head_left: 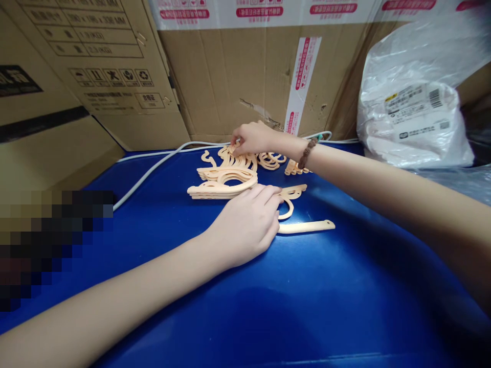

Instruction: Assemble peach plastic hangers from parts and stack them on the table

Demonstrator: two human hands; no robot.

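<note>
Cream plastic pieces that look like parts of folding clothes hangers lie on a blue surface. My left hand (249, 222) is closed round a hanger piece; its long flat arm (307, 227) with a holed end sticks out to the right, and a ring-shaped part (287, 208) shows beside the fingers. Beyond that hand is a stack of curved hanger arms (218, 190). Farther back, my right hand (253, 139) pinches at a row of hanger hooks (242, 161), its fingertips on one of them. A loose hook (208, 157) lies left of the row.
More cream pieces (271, 160) lie behind, with small ones (294, 167) under the right wrist. A white cable (153, 174) runs along the back and left. Cardboard boxes (238, 76) wall the rear and left. A white plastic-wrapped parcel (414, 112) stands at right.
</note>
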